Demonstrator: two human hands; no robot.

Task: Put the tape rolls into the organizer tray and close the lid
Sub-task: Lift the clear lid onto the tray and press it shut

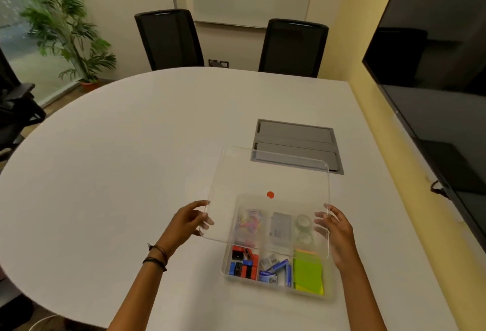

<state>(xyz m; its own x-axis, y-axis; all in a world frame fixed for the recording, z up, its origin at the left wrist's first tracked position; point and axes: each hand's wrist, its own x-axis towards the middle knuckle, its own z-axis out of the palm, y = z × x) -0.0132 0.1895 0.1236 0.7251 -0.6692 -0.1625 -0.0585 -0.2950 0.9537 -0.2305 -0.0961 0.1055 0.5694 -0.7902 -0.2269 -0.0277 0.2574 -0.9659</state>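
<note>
A clear organizer tray (225, 265) with several compartments sits on the white table, near its right front. Two clear tape rolls (303, 228) lie in its far right compartment, seen through the lid. The clear lid (268, 173), with a red dot sticker, is held tilted above the tray's far half. My left hand (188, 221) grips the lid's left near corner. My right hand (335, 228) grips its right near edge. The tray's near compartments stay uncovered, showing small red, blue and black items, blue boxes and green sticky notes.
A grey cable hatch (297, 145) is set into the table (118, 159) beyond the lid. Two black chairs (171, 38) stand at the far edge. A dark screen (434, 81) hangs on the right wall. A potted plant (68, 31) stands far left.
</note>
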